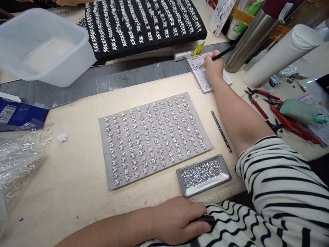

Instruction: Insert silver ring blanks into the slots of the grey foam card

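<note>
My right hand (215, 70) grips a black pen (223, 53), its golden tip on the printed page of a notepad (204, 84). Low in the view, my left hand (181, 219) is closed around a black cylinder (207, 219), of which only one end shows; its kind I cannot make out. Just beyond that hand lies a shallow metal tray (224, 176) with small shiny rhinestones (202, 174). Rows of star-shaped sparkling pieces (146, 135) stand on a grey sheet (105, 151) in the middle of the table.
A black display board (154, 43) with more sparkling pieces stands at the back, beside a translucent plastic tub (74, 65). Red-handled pliers (258, 106), a speckled stick (221, 130) and a white roll (280, 56) are at right. Plastic bags (23, 164) lie left.
</note>
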`<state>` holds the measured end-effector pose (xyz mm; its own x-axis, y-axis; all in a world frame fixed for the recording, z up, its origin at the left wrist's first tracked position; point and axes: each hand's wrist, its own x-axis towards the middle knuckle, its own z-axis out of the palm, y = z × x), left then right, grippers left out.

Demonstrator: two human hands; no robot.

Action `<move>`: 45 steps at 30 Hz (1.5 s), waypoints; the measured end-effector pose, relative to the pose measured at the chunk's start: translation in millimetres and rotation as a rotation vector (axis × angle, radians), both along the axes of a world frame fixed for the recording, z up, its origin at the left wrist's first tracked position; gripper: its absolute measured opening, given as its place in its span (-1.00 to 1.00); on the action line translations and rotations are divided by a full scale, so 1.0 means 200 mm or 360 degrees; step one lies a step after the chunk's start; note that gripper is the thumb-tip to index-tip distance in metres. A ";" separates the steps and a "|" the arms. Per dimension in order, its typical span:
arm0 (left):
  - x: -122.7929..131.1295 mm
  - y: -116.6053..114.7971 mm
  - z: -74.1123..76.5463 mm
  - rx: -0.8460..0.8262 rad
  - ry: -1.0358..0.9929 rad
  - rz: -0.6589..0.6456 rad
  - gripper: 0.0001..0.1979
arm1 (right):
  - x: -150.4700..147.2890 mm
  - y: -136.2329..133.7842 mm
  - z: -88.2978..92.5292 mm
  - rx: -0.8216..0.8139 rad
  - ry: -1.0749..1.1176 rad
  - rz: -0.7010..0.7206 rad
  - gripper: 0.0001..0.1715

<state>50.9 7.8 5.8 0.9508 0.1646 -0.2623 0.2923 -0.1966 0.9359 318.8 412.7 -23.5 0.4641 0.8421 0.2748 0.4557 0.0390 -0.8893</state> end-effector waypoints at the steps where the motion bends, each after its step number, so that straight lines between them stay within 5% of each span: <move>1: 0.00 0.00 0.00 0.0001 -0.0006 0.0008 -0.61 | 0.00 0.01 0.00 0.0001 0.0009 -0.0003 -0.41; 10: 0.00 0.00 0.00 -0.0042 -0.0021 0.0026 -0.63 | 0.06 0.09 -0.08 -0.0001 0.0081 0.0155 -0.38; 19: 0.00 0.00 -0.01 -0.0064 -0.0035 0.0035 -0.64 | 0.05 0.12 -0.10 0.0044 0.0052 0.0054 -0.42; 45: 0.00 0.00 -0.01 -0.0016 -0.0073 0.0048 -0.64 | 0.02 0.03 -0.02 -0.0102 -0.0092 0.0028 -0.37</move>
<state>51.9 7.2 4.5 0.9566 0.1910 -0.2202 0.2544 -0.1788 0.9504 323.4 419.4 -27.3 0.4341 0.8666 0.2460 0.5063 -0.0088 -0.8623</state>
